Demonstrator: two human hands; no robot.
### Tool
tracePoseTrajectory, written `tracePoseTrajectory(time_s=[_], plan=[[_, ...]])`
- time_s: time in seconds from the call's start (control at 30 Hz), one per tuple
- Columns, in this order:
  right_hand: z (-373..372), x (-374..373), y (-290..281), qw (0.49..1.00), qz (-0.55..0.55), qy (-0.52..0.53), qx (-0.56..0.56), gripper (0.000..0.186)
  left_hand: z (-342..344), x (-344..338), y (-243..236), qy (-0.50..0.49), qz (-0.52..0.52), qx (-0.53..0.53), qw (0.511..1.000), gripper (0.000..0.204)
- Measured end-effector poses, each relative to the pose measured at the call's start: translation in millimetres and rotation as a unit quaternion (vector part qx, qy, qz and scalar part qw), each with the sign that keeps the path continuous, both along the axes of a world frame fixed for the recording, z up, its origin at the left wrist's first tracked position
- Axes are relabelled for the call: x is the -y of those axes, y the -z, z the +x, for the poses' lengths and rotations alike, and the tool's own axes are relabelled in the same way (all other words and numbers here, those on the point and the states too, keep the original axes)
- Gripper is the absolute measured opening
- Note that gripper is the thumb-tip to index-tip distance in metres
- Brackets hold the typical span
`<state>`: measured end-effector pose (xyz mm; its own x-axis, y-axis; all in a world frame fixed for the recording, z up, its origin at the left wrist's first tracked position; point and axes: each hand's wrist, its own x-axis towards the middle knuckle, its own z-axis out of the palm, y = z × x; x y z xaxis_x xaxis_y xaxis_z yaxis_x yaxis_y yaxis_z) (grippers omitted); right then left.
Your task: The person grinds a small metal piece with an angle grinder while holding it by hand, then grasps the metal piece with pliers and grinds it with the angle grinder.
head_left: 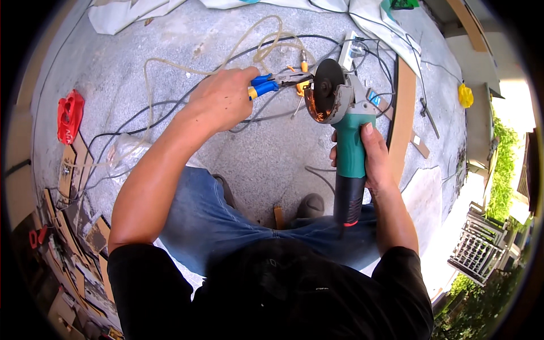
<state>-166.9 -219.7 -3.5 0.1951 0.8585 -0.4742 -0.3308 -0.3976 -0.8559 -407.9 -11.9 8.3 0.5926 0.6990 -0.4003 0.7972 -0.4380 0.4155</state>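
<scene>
My left hand (pixel 222 97) is closed round the blue-and-yellow handles of a pair of pliers (pixel 264 86). The pliers' jaws point right and reach close to the dark disc (pixel 327 78) of an angle grinder; any small piece in the jaws is too small to make out. Wrapped round the green and black body of the angle grinder (pixel 351 150) is my right hand (pixel 374 150), holding the tool upright with its disc at the top. Orange sparks (pixel 321 115) glow inside the disc guard.
A white power strip (pixel 347 52) with plugged cords and a clear hose (pixel 146 76) lie ahead on the concrete floor. A long wooden board (pixel 403 107) runs along the right. To the left are a red bag (pixel 70 116) and wood scraps (pixel 73 226). A yellow-handled screwdriver (pixel 304 62) lies beyond.
</scene>
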Motion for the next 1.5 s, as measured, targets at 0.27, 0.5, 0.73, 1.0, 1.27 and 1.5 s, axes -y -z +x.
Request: tracePoseTrajectory(time_s=[0.27, 0.5, 0.73, 1.0, 1.27, 1.5], plan=[[0, 2, 3, 1.000, 0.006, -0.003, -0.002, 0.067, 0, 2, 1, 0.012, 0.012, -0.002, 1.000, 0.035], [-2, 0, 4, 1.000, 0.000, 0.005, -0.023, 0.060, 2, 3, 0, 0.002, 0.003, -0.003, 1.000, 0.036], [-2, -1, 7, 1.000, -0.006, 0.003, -0.007, 0.067, 2, 2, -2, -0.004, 0.002, -0.001, 1.000, 0.037], [-3, -3, 9, 1.000, -0.002, -0.001, -0.017, 0.067, 2, 2, -2, -0.002, 0.000, -0.015, 1.000, 0.037], [-3, -5, 11, 0.999, 0.002, 0.013, -0.035, 0.055, 3, 2, -2, 0.005, 0.005, -0.027, 1.000, 0.035], [8, 0, -19, 0.997, 0.079, 0.026, -0.007, 0.070, -7, -11, 12, -0.017, 0.019, 0.053, 0.998, 0.037]])
